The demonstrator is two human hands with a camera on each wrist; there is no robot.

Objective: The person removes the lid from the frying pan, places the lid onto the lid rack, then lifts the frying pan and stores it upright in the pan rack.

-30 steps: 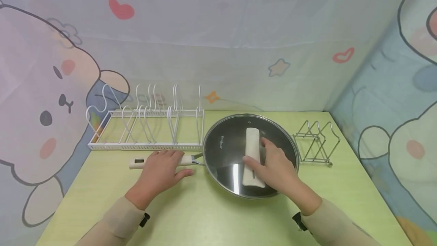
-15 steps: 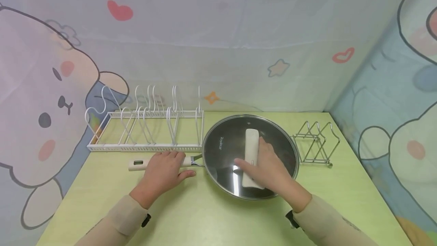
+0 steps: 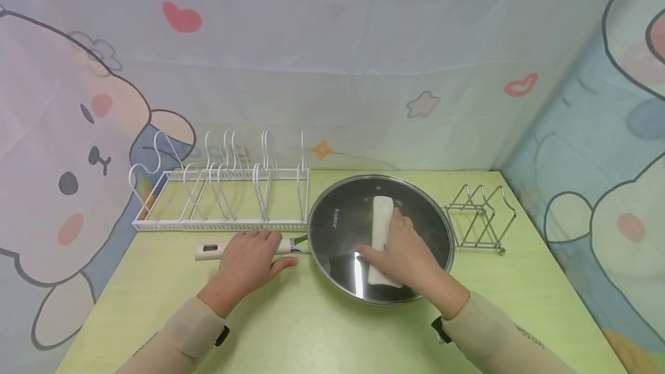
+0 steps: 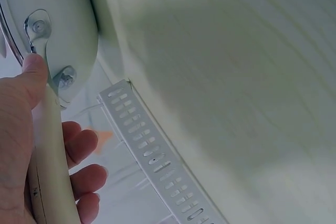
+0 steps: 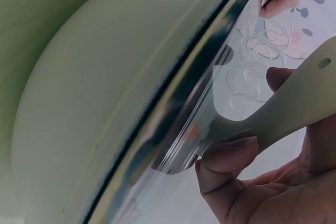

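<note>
The pan (image 5: 79, 103) sits near the middle of the far edge of the desk (image 3: 332, 339), with its glass lid (image 3: 340, 241) on top. The left hand (image 3: 248, 261) has its fingers curled around the pan handle (image 3: 208, 251). The right hand (image 3: 407, 253) holds the lid handle (image 3: 383, 215) between thumb and fingers. White rack (image 3: 208, 225) stands toward the far left corner, metal rack (image 3: 478, 245) toward the far right corner.

I judge the step in hand is to steady the pan and take hold of the lid. If the lid should come off, the next move calls for a firm right grip and a level lift, while the left hand prevents the pan from turning.
</note>
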